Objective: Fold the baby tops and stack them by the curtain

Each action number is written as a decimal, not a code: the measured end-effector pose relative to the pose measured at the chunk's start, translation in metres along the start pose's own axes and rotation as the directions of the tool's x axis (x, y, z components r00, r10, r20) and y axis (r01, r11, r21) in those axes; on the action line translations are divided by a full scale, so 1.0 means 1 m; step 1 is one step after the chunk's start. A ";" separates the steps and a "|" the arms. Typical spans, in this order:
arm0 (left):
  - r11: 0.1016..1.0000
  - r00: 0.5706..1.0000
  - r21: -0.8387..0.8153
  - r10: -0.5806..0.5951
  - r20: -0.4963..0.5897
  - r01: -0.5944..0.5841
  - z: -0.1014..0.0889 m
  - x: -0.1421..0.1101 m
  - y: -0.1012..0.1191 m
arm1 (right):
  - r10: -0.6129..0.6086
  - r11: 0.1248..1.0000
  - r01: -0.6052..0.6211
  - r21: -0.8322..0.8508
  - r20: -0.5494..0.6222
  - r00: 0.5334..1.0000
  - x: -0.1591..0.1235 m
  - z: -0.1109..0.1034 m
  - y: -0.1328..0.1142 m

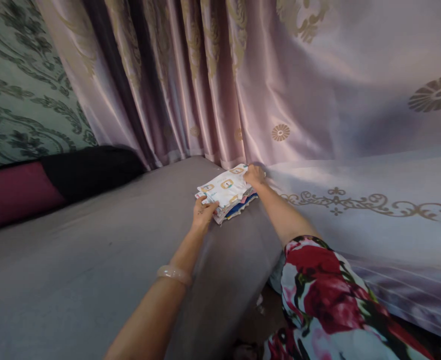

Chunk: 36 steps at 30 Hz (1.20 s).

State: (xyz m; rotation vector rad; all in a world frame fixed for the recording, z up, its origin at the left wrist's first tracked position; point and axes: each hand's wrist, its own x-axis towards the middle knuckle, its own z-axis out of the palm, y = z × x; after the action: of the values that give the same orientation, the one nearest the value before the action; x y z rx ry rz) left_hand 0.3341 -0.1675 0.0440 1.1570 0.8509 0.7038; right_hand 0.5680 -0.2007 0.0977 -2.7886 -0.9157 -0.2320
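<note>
A small stack of folded cloths lies on the grey covered surface, close to the curtain. Its top piece is a white printed cloth (227,186) with yellow frame-like patterns. Below it show the edges of blue, pink and pale folded cloths (239,206). My left hand (204,211) grips the near left end of the white cloth, thumb on top and some fingers hidden. At the far right corner, my right hand (255,175) is closed over the cloth's edge, its fingertips mostly out of sight.
Grey fabric covers the broad padded surface (93,250). Pink-mauve curtains (213,100) hang right behind and to the right. A maroon and black cushion (51,185) lies along the left wall. A darker gap (267,310) opens below the surface's right edge.
</note>
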 end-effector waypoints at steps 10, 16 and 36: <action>0.998 1.000 0.070 -0.002 0.010 0.002 -0.033 -0.008 -0.007 | 0.022 1.000 -0.022 0.000 -0.047 0.999 -0.015 0.031 0.014; 0.958 0.998 0.281 0.057 0.025 -0.061 -0.109 -0.014 -0.008 | -0.009 1.000 0.008 0.023 0.047 0.999 -0.012 0.022 0.017; 0.123 0.910 0.991 0.403 -0.098 0.052 -0.342 -0.066 -0.016 | -0.409 0.905 0.402 0.141 0.025 0.912 -0.065 0.022 -0.061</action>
State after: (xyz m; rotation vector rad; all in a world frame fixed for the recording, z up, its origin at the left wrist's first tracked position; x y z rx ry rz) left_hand 0.0070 -0.0618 -0.0163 2.4822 1.6376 0.4701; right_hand 0.4820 -0.1846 0.0716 -2.4656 -1.4660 -0.1474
